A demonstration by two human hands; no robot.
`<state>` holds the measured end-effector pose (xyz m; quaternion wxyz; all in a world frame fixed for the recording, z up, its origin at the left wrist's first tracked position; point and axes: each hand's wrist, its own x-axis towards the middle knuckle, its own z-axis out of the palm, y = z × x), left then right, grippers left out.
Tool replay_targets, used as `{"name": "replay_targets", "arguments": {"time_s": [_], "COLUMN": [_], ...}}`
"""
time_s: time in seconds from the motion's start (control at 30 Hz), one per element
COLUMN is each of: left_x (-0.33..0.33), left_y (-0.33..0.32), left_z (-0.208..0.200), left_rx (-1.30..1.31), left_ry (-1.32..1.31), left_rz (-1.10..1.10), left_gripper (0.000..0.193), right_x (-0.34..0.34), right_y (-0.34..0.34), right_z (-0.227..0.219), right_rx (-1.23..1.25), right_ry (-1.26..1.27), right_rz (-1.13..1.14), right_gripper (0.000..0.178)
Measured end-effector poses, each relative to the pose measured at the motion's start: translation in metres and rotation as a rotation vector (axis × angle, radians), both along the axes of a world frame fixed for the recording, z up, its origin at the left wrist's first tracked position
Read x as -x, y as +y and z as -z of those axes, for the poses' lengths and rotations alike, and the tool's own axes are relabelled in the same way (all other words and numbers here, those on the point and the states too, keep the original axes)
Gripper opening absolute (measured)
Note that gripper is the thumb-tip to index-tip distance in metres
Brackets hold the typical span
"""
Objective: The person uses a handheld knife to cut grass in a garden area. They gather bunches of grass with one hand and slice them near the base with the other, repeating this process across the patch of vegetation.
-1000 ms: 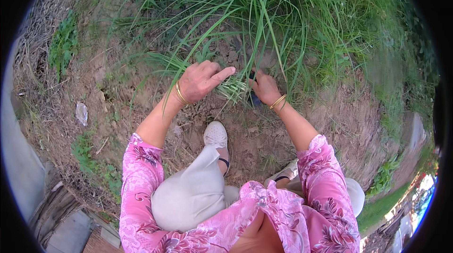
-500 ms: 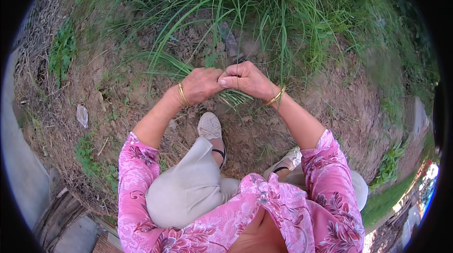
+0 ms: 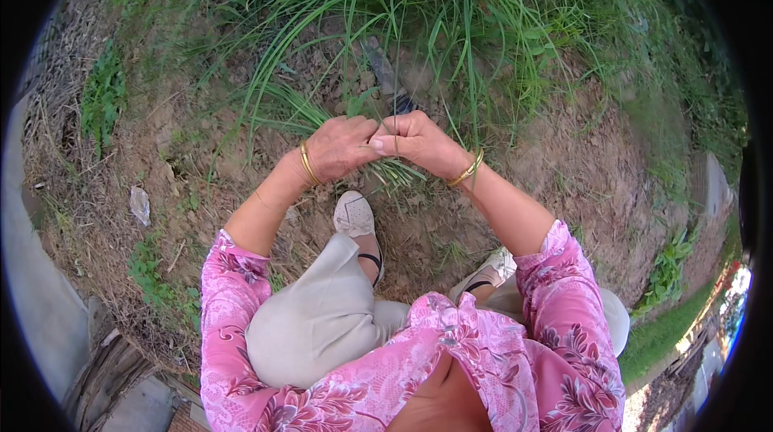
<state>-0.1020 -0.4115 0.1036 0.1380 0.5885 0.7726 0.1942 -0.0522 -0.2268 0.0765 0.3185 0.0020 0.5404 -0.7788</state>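
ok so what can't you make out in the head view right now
All in the head view:
Grass bunch: its middle is hidden inside the left hand.
Right hand: its fingertips curl out of sight, so its grip can't be told.
Grey and black tool: near end seems hidden by the right hand.
Tall grass: cut off by the upper edge.

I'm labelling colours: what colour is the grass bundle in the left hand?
The grass bundle is green, paler at its stem ends, best seen in the head view.
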Motion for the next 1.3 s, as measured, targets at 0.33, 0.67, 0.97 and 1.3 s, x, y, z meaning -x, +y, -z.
{"name": "replay_targets", "arguments": {"time_s": [0.33, 0.67, 0.97, 1.3], "left_x": [0.011, 0.149, 0.199, 0.184], "left_y": [-0.037, -0.026, 0.012, -0.105], "left_z": [0.035, 0.102, 0.141, 0.104], "left_rx": [0.453, 0.428, 0.738, 0.61], "left_ry": [-0.046, 0.288, 0.054, 0.28], "left_rz": [-0.142, -0.393, -0.456, -0.655], "left_gripper": [0.042, 0.024, 0.019, 0.027], "right_x": [-0.009, 0.009, 0.012, 0.02], "right_y": [-0.004, -0.016, -0.018, -0.022], "right_z": [0.051, 0.069, 0.075, 0.084], "right_rx": [-0.43, -1.367, -1.386, -1.398], "right_ry": [-0.136, 0.463, 0.408, 0.316], "right_rz": [0.166, -0.132, -0.224, -0.326], "right_gripper": [0.023, 0.057, 0.054, 0.061]}}
